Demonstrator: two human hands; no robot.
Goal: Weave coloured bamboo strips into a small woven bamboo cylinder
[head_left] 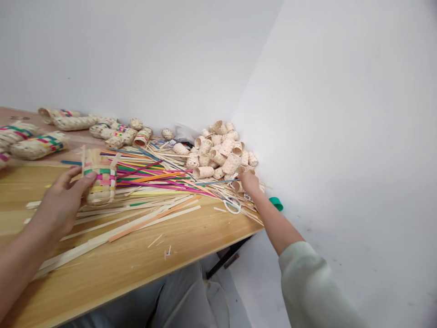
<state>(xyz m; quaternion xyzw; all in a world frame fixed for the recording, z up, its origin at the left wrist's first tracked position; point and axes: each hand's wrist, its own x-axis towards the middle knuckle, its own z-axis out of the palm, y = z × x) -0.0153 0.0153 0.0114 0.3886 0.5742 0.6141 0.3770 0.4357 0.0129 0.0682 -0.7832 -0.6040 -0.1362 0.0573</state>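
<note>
While the half-woven basket stands on the bench toward its left side, bare uprights poking above bands of green, pink and yellow, the left hand steadies it, fingers curled against its side. Just to its right lies a spread of coloured strips. The right hand reaches far across to the heap of small woven cups by the wall. Its fingers are sunk among them, and I cannot tell whether they pinch one. Scissors lie near that wrist. The step looks like fetching a piece mid-weave. Lifting one cup cleanly would call for a light pinch, so the heap does not spill off the edge.
</note>
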